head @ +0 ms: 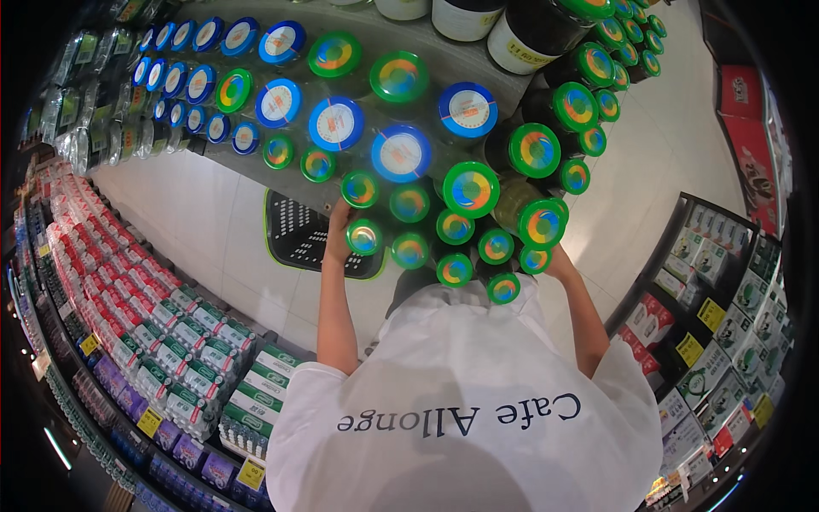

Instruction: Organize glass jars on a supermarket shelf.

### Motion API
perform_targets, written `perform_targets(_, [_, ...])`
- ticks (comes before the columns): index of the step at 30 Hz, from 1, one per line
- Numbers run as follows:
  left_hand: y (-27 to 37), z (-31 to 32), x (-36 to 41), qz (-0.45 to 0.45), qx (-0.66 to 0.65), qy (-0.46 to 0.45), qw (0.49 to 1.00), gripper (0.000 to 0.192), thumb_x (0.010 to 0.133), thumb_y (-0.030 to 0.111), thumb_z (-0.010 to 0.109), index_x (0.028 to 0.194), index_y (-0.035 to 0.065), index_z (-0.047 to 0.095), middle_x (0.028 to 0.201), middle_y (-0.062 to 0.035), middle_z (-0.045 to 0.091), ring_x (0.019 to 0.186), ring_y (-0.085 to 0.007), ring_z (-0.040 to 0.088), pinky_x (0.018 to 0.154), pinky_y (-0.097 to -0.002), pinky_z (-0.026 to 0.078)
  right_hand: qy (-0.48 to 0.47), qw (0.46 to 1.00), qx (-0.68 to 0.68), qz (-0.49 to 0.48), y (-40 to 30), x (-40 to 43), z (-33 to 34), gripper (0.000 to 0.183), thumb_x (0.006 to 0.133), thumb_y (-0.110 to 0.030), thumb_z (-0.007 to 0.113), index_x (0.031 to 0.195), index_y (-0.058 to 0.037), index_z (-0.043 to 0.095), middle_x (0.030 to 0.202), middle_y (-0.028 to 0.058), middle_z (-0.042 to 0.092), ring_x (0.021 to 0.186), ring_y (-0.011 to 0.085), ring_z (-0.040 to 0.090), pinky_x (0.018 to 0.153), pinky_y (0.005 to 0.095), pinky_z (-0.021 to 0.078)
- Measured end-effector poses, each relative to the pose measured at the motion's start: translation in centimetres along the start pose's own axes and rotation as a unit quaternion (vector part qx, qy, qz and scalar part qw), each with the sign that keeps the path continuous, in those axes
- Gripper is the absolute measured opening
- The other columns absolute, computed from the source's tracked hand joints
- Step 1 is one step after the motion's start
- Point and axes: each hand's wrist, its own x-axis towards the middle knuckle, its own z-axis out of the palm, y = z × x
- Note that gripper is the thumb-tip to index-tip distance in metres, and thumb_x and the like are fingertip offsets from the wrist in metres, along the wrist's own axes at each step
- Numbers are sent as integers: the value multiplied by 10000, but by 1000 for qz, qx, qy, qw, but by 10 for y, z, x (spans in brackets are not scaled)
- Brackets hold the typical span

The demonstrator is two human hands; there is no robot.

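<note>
My left hand point(341, 225) is at the left side of the clustered jars, against a small jar with a green lid point(363, 237). Its fingers are mostly hidden behind that jar and its neighbour point(359, 189). On the other side, my right hand point(559, 261) is at the outer edge of the cluster, close to a larger green-lidded jar point(542, 224) and a smaller one point(535, 260). Lids cover most of it, so its grip does not show. Between my hands stand several dark and pale jars, their green lids point(471, 189) patterned in blue, yellow and orange.
Blue-and-white-lidded jars point(401, 153) continue up the display, with clear plastic packs point(96, 137) at its far left. A black shopping basket point(313, 257) with a green rim is low beside my left arm. Shelves of packed drinks point(173, 339) and boxed cartons point(704, 345) flank me.
</note>
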Motion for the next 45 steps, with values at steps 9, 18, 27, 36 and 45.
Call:
perform_targets(9, [-16, -3, 0, 25, -5, 10, 1000, 401, 845, -31, 638, 1237, 27, 570, 1183, -78, 596, 1105, -201, 562, 968, -335, 434, -21, 999, 14, 20, -15, -4, -6, 332, 758, -188, 751, 922, 85, 656, 801, 126, 683, 756, 154, 608, 694, 350, 502])
perform_targets(18, [-6, 1, 5, 7, 7, 10, 1000, 412, 844, -41, 617, 1248, 22, 570, 1175, -100, 601, 1082, -221, 577, 952, -343, 442, -36, 999, 28, 20, -21, -7, -7, 357, 763, -136, 756, 1060, 30, 650, 976, 114, 705, 900, 182, 640, 811, 333, 507])
perform_targets(27, [-3, 1, 11, -58, -69, 35, 995, 350, 884, -45, 536, 1228, 8, 574, 1149, -101, 616, 1053, -223, 592, 930, -325, 458, -52, 998, 37, 22, -17, -4, -9, 370, 774, -135, 755, 1104, -7, 647, 1038, 94, 697, 962, 189, 637, 856, 335, 496])
perform_targets(36, [7, -21, 44, -102, -32, 173, 979, 163, 904, 40, 507, 1003, -8, 626, 915, -87, 660, 764, -146, 638, 692, -284, 523, -61, 998, -6, 32, -17, -5, -10, 400, 771, -139, 755, 1122, 3, 626, 1060, 112, 685, 997, 203, 629, 882, 342, 489])
perform_targets(45, [-2, -18, 41, -95, -14, 198, 975, 159, 904, 77, 536, 988, -19, 630, 838, -63, 661, 717, -149, 632, 657, -281, 506, -72, 997, 22, 13, 15, 1, -8, 561, 738, -99, 776, 1239, -33, 534, 1214, 99, 591, 1141, 233, 558, 972, 364, 439])
